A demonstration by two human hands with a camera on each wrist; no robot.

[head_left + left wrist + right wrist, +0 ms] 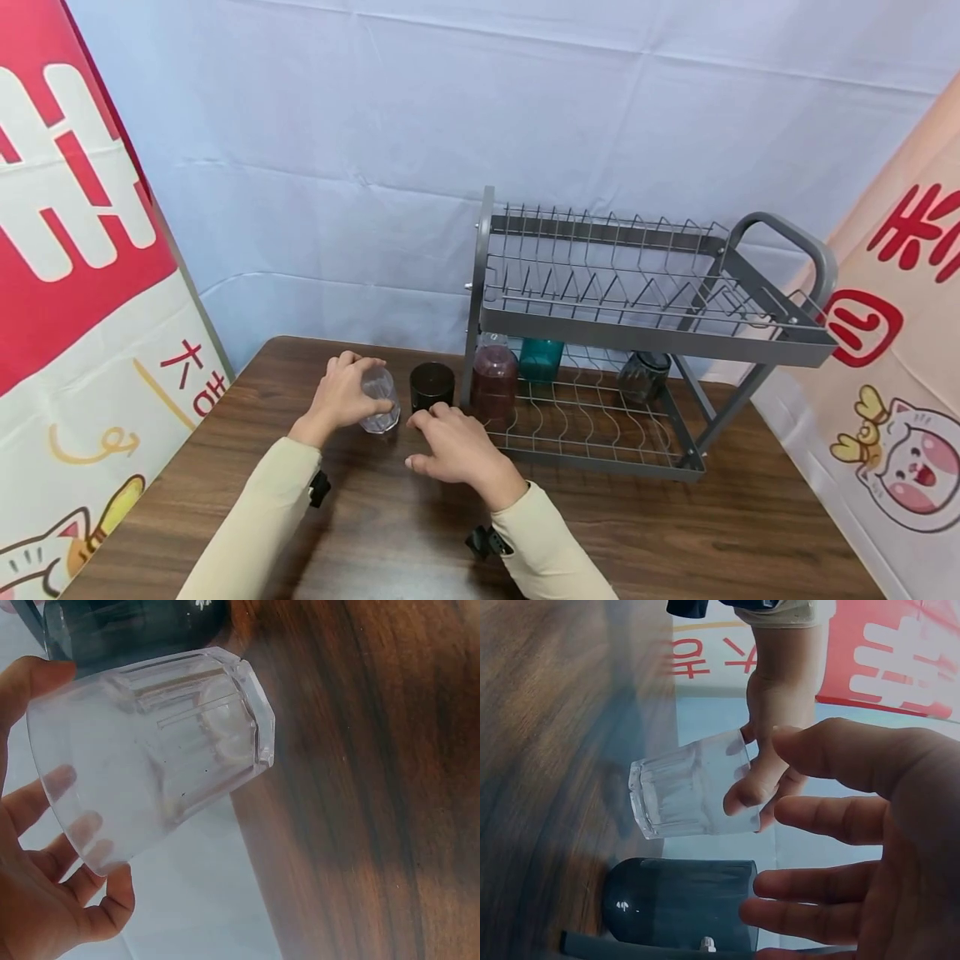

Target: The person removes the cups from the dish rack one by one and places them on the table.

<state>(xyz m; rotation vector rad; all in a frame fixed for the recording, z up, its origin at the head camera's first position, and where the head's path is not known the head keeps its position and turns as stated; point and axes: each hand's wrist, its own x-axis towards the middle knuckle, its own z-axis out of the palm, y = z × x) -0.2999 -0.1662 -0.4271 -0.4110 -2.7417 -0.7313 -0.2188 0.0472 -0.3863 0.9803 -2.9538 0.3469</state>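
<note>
My left hand [345, 396] grips a clear tumbler [380, 400] near its rim, thumb on one side and fingers on the other. In the left wrist view the faceted base of this glass [217, 720] points toward the table; whether it touches the wood I cannot tell. A dark cup [432, 385] stands just right of the tumbler. My right hand [457, 446] is in front of that cup, fingers extended and apart, holding nothing. From the right wrist, its fingertips [772, 885] appear close to the rim of the dark cup [682, 900]; contact is unclear.
A grey two-tier dish rack [592, 462] stands right of the dark cup. On its lower tier are a reddish jar [494, 383], a teal cup [541, 360] and a dark clear glass [643, 379]. White cloth [337, 208] hangs behind the wooden table [390, 533].
</note>
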